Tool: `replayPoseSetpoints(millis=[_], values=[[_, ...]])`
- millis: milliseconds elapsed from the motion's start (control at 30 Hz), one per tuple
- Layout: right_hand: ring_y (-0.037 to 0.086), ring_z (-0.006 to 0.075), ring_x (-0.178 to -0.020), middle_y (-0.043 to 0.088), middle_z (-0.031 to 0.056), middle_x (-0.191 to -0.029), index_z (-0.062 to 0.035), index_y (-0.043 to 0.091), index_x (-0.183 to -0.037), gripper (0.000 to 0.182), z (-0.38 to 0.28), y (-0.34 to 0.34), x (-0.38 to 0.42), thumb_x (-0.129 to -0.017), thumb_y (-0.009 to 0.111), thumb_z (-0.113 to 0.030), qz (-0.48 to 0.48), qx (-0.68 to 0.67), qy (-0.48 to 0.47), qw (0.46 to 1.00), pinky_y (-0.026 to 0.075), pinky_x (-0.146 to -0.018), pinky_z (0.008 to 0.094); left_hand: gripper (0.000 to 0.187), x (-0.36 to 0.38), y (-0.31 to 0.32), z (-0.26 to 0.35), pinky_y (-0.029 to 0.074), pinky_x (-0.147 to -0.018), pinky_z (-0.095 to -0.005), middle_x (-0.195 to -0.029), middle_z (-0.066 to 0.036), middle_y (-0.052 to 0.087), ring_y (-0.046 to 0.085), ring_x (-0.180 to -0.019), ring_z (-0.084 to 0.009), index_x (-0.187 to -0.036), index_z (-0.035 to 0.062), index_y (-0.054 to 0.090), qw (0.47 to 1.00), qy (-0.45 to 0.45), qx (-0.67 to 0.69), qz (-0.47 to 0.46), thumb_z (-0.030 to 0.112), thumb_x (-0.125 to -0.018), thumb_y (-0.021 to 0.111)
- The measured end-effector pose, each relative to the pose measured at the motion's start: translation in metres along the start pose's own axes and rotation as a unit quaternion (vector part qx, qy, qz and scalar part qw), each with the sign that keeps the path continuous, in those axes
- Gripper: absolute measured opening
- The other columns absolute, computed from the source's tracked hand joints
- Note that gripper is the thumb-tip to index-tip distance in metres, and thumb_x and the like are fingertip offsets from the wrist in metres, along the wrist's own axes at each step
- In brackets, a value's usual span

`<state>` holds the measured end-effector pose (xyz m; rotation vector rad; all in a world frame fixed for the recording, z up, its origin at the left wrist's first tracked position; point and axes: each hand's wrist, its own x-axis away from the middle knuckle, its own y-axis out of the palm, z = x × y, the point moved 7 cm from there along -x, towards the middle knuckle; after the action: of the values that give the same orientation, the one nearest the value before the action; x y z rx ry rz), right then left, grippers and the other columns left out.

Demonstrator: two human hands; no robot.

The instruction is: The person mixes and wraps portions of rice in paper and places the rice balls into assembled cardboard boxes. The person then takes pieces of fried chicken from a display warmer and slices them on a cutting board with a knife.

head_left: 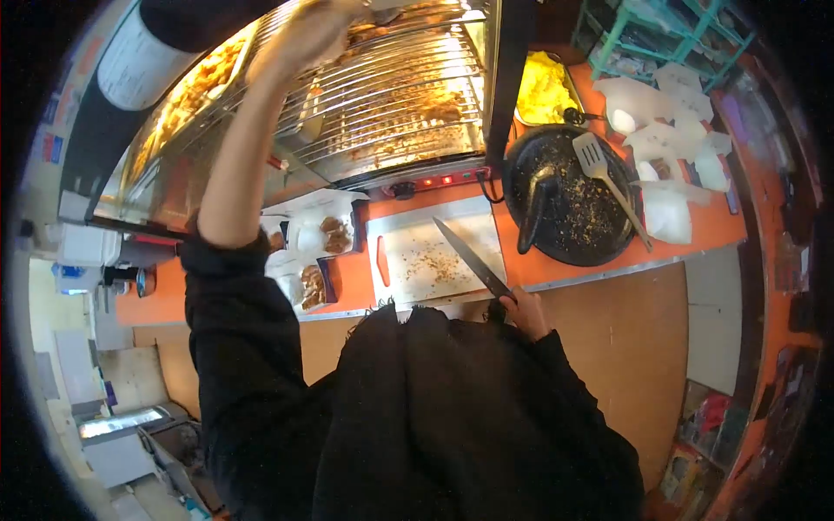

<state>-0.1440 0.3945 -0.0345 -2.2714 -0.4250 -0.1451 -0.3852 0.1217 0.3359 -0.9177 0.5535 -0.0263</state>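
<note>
My right hand (pixel 526 313) is closed round the handle of a long kitchen knife (pixel 473 258). The blade points up and left over a white cutting board (pixel 404 243) with brown crumbs and a red handle slot. My left hand (pixel 314 33) reaches up into a lit food warmer, above its wire rack (pixel 391 95); it is blurred and looks closed, with a greyish metal piece (pixel 384 16) just beyond the fingers. Browned food pieces (pixel 443 106) lie in the warmer. Left of the board stand open white boxes (pixel 308 241) with brown meat pieces (pixel 314 285).
A round black pan (pixel 565 226) with crumbs holds a slotted spatula (pixel 593 159) at the right. Behind it is a tray of yellow food (pixel 543 87). More white boxes (pixel 667 213) and a green rack (pixel 647 39) stand farther right. The warmer's frame (pixel 497 82) rises beyond the board.
</note>
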Motion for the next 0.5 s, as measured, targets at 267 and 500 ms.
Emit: replayPoseSetpoints(millis=[267, 500], values=[[0.054, 0.0413, -0.069, 0.056, 0.0208, -0.071, -0.0058, 0.049, -0.082, 0.028, -0.023, 0.014, -0.019, -0.08, 0.049, -0.034, -0.035, 0.066, -0.026, 0.997, 0.042, -0.059, 0.0478, 0.064, -0.033, 0.03, -0.033, 0.046, -0.069, -0.0318, -0.104, -0.012, 0.056, 0.057, -0.085, -0.0193, -0.117, 0.0099, 0.047, 0.973, -0.153, -0.131, -0.116, 0.059, -0.075, 0.044], [0.053, 0.0399, -0.067, 0.054, 0.0226, -0.069, 0.0001, 0.052, -0.08, 0.027, -0.002, 0.016, -0.015, -0.08, 0.054, -0.027, 0.038, 0.07, -0.089, 0.993, 0.039, -0.056, 0.046, 0.061, -0.014, 0.026, 0.017, 0.041, -0.085, -0.0321, -0.116, -0.012, 0.05, 0.051, -0.1, -0.0243, -0.114, 0.0076, 0.048, 0.97, -0.003, -0.216, -0.114, 0.056, -0.077, 0.045]])
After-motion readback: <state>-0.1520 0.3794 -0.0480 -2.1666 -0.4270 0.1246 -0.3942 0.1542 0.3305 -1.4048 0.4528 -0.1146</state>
